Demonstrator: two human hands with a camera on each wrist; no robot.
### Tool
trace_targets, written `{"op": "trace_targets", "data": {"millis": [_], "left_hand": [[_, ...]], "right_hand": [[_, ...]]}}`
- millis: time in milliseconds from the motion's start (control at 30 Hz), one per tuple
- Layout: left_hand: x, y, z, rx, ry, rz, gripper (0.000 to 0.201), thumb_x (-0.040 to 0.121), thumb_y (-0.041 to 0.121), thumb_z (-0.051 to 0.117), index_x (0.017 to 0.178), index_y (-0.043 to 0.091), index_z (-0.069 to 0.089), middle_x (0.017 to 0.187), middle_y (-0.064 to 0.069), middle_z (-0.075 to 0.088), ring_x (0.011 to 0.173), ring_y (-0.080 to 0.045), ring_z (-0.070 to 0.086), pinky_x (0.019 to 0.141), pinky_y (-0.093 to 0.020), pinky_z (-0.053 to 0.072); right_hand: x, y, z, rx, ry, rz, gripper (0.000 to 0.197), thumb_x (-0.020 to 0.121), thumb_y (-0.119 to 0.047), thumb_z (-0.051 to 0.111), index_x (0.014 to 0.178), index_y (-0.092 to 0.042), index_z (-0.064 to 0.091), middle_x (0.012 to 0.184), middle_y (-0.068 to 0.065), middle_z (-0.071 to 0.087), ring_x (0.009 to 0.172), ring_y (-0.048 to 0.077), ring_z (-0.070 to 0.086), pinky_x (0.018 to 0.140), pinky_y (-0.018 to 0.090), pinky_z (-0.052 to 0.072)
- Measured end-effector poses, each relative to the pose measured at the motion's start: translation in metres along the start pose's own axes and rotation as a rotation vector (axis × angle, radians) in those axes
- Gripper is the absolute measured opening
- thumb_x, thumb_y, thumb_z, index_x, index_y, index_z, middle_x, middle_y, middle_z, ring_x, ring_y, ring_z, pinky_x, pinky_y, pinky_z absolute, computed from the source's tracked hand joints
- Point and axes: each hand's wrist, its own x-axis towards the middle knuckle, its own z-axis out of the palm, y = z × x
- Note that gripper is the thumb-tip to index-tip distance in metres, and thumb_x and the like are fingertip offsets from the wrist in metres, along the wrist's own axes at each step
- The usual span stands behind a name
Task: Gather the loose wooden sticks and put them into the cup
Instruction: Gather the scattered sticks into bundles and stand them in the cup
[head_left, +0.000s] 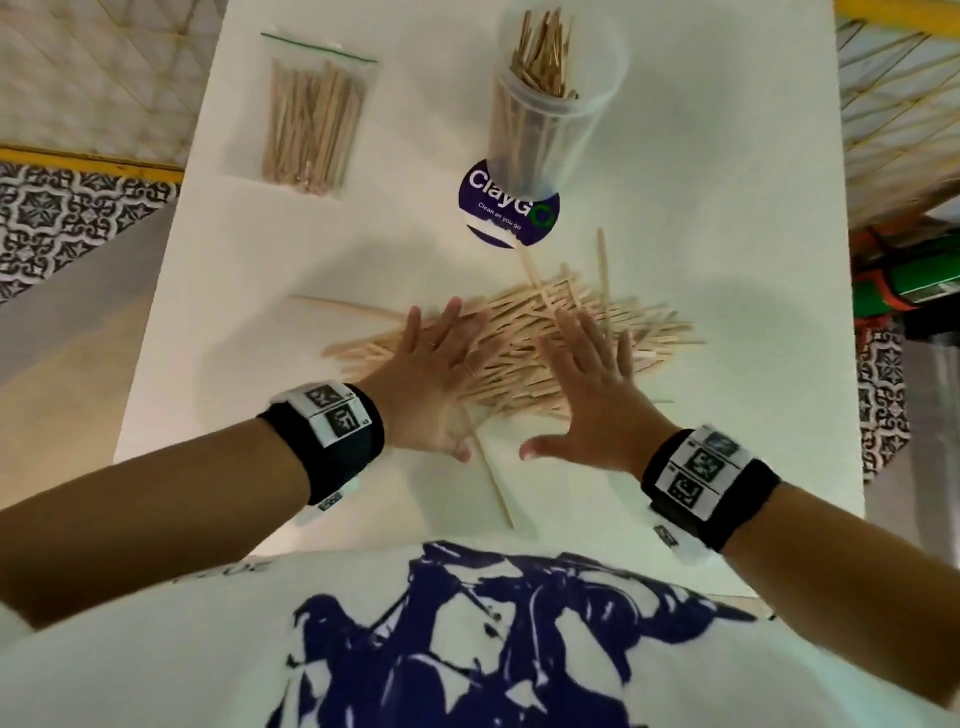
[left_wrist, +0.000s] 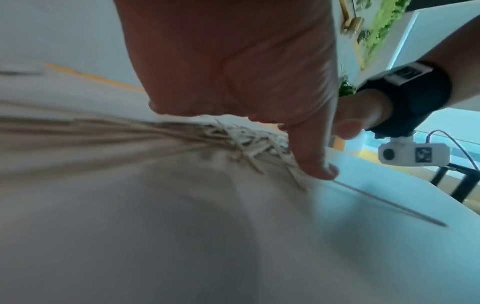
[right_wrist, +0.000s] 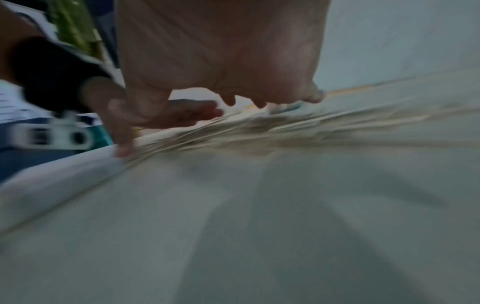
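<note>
Wooden sticks (head_left: 524, 343) piled mid-counter (head_left: 727, 208), left hand (head_left: 431, 379) and right hand (head_left: 587, 389) spread flat on them, cup (head_left: 550, 119) at 12 o'clock.

sticks (head_left: 524, 358) partly under hands | wrist views blurred | cup (head_left: 550, 98) rim cropped

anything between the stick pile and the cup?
Head view: a round purple ClayGo sticker on the white table lies between the stick pile and the cup; the cup's base overlaps its far edge. One loose stick's tip reaches the sticker.
</note>
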Motion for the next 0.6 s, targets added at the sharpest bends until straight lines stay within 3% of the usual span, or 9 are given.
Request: {"op": "trace_targets", "data": {"millis": [67,133,233,333,400,500,600], "left_hand": [[-0.003,0.01,0.011,0.006,0.055,-0.031,0.129,0.058,0.078,0.061,0.146,0.026,-0.018,0.159,-0.011,-0.014,0.143,-0.037,-0.019,0.11,-0.07,-0.004],[0.001,0.018,0.011,-0.072,0.141,-0.148,0.116,0.068,0.075,0.055,0.15,0.021,-0.005,0.16,-0.012,-0.005,0.145,-0.041,-0.011,0.108,-0.072,0.005],[0.008,0.014,-0.001,-0.126,0.165,-0.345,0.112,0.073,0.069,0.057,0.151,0.021,-0.007,0.16,-0.009,-0.011,0.145,-0.037,-0.016,0.111,-0.067,-0.004],[0.003,-0.005,-0.008,-0.165,0.127,-0.425,0.122,0.066,0.068,0.065,0.151,0.022,-0.009,0.16,-0.008,-0.012,0.146,-0.035,-0.016,0.111,-0.064,-0.009],[-0.004,-0.018,-0.011,-0.192,0.113,-0.447,0.124,0.064,0.064,0.071,0.152,0.017,-0.003,0.16,-0.011,0.0,0.147,-0.036,-0.003,0.113,-0.06,-0.004],[-0.004,-0.023,-0.018,-0.138,0.159,-0.437,0.105,0.072,0.052,0.072,0.151,0.01,0.016,0.146,-0.017,0.031,0.134,-0.039,0.028,0.112,-0.051,0.02],[0.006,-0.022,-0.026,-0.072,0.166,-0.422,0.078,0.082,0.043,0.066,0.145,0.01,0.033,0.132,-0.017,0.043,0.122,-0.039,0.039,0.101,-0.048,0.032]], "right_hand": [[-0.009,-0.026,0.025,-0.07,-0.077,-0.08,0.131,0.054,-0.097,0.032,0.15,-0.024,-0.02,0.156,0.008,-0.033,0.141,0.032,-0.035,0.108,0.065,-0.02],[-0.006,-0.034,0.039,-0.111,-0.053,-0.103,0.124,0.064,-0.093,0.034,0.149,-0.023,-0.022,0.155,0.01,-0.033,0.141,0.034,-0.034,0.107,0.072,-0.014],[0.015,-0.015,0.025,-0.029,0.103,0.037,0.105,0.077,-0.083,0.034,0.152,-0.024,-0.012,0.159,0.012,-0.022,0.142,0.034,-0.026,0.11,0.07,-0.01],[0.032,0.018,-0.005,0.008,0.123,0.185,0.112,0.074,-0.079,0.047,0.153,-0.023,-0.008,0.16,0.016,-0.017,0.146,0.036,-0.015,0.11,0.062,-0.012],[0.04,0.033,-0.024,0.049,0.099,0.206,0.121,0.069,-0.066,0.068,0.154,-0.019,-0.005,0.16,0.021,0.001,0.147,0.041,0.006,0.115,0.062,0.004],[0.051,0.041,-0.04,0.096,0.12,0.192,0.113,0.071,-0.038,0.08,0.153,-0.013,0.008,0.143,0.022,0.037,0.13,0.041,0.036,0.11,0.054,0.03],[0.058,0.044,-0.053,0.148,0.171,0.162,0.097,0.074,-0.016,0.078,0.151,-0.015,0.019,0.135,0.018,0.041,0.123,0.037,0.044,0.107,0.047,0.036]]}}
